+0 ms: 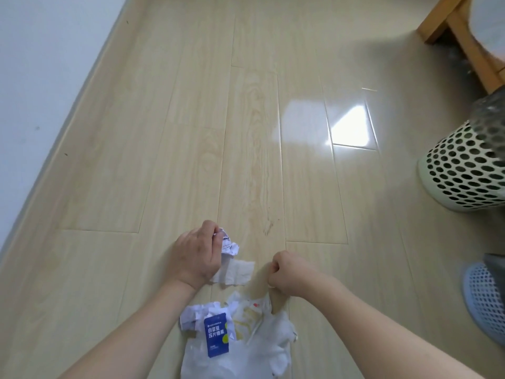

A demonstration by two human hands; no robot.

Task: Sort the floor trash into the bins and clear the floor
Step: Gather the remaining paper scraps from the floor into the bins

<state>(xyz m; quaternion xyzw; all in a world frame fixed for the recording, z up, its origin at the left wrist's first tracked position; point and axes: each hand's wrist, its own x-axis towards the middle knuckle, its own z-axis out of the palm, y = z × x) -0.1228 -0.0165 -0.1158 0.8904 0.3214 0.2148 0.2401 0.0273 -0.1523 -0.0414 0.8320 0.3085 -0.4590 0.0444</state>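
My left hand [195, 254] is closed on a crumpled printed paper [228, 243] low over the wooden floor. A flat white paper scrap [236, 272] lies on the floor just under and beside it. My right hand [287, 274] is fisted on the edge of a translucent white plastic bag [246, 351] that lies near the bottom centre. Inside the bag's mouth I see a blue and white packet [217, 336], crumpled paper [191, 318] and other wrappers. A cream perforated bin [461, 170] stands at the right edge, with a pale blue mesh bin [483, 302] below it.
A grey-white wall with a skirting board [68, 127] runs along the left. Wooden furniture legs [461, 45] stand at the top right. The pale floor [246, 119] stretches ahead with a bright window reflection right of the middle.
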